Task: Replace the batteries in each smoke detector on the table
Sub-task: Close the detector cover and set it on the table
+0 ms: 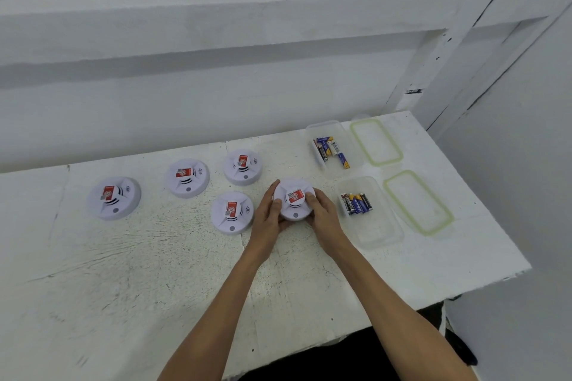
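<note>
Several round white smoke detectors with red labels are on the white table. One smoke detector is gripped from both sides, my left hand on its left edge and my right hand on its right edge with the thumb on top. It seems raised slightly off the table. Other detectors lie face up at the far left, back left, back middle and just left of my hands. Two clear tubs hold batteries: a far tub and a near tub.
Two clear lids with green seals, the far lid and the near lid, lie to the right of the tubs near the table's right edge. A white wall and white beams stand behind the table. The front edge runs just below my forearms.
</note>
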Motion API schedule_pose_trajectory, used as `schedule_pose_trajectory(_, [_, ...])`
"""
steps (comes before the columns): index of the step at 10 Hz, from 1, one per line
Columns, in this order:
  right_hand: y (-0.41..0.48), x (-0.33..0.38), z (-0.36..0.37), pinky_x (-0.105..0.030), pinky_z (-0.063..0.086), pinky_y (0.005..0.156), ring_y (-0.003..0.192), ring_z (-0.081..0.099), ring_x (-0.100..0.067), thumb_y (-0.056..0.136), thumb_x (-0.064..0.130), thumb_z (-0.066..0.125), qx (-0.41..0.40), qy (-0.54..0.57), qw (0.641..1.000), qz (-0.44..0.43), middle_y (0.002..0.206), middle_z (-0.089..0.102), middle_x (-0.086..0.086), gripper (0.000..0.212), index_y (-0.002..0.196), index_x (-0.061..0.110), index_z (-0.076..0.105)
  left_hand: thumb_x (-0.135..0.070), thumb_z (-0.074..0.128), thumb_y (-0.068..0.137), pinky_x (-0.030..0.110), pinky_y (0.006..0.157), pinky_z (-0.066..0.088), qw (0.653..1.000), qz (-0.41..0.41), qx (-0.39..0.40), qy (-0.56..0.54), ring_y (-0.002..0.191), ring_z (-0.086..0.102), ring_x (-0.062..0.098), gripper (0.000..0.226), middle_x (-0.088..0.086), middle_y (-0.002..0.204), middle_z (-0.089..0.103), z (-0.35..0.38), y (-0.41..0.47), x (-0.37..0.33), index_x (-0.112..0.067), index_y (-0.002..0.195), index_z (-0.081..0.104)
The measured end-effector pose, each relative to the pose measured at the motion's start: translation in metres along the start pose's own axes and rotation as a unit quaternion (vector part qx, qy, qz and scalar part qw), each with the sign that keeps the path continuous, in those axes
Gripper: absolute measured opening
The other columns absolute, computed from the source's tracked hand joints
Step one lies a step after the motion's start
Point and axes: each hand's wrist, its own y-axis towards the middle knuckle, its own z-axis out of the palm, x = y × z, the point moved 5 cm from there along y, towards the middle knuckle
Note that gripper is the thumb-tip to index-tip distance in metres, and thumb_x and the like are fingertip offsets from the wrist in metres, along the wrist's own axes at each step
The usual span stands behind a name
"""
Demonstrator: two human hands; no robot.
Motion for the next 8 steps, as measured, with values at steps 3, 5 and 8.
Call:
schedule_pose_trajectory(3, [0.0012, -0.0004, -0.0001, -0.047, 0.052, 0.103, 0.116, 0.066, -0.023, 0.104, 0.024, 0.050, -0.001, -0.009, 1.000, -0.004, 0.124, 0.070, -0.006, 0.032, 0.132, 0.013, 0.061, -0.022, 0.043, 0.110, 0.047, 0.098, 0.058, 1.000, 0.003, 0.000, -0.007, 0.129, 0.061, 0.021, 0.045, -0.001, 0.148, 0.057, 0.0001, -0.0009, -0.0008, -0.023, 0.155, 0.041])
schedule_pose_trajectory(5, [0.0009, -0.0007, 0.0000, -0.048, 0.052, 0.103, 0.117, 0.066, -0.023, 0.104, 0.024, 0.050, 0.000, -0.005, 1.000, 0.003, 0.124, 0.070, -0.005, 0.032, 0.132, 0.014, 0.061, -0.020, 0.043, 0.110, 0.050, 0.100, 0.056, 1.000, 0.001, -0.001, -0.010, 0.130, 0.061, 0.023, 0.045, 0.001, 0.148, 0.057, -0.0001, -0.0012, -0.0010, -0.023, 0.155, 0.041])
schedule_pose_trajectory(8, [0.0006, -0.0002, 0.0002, -0.049, 0.052, 0.102, 0.115, 0.066, -0.024, 0.104, 0.023, 0.050, 0.002, -0.005, 1.000, 0.004, 0.123, 0.071, -0.006, 0.032, 0.132, 0.012, 0.061, -0.021, 0.044, 0.110, 0.053, 0.101, 0.055, 1.000, 0.002, 0.007, -0.013, 0.130, 0.061, 0.022, 0.045, 0.000, 0.147, 0.058, 0.0003, -0.0020, -0.0017, -0.022, 0.155, 0.041])
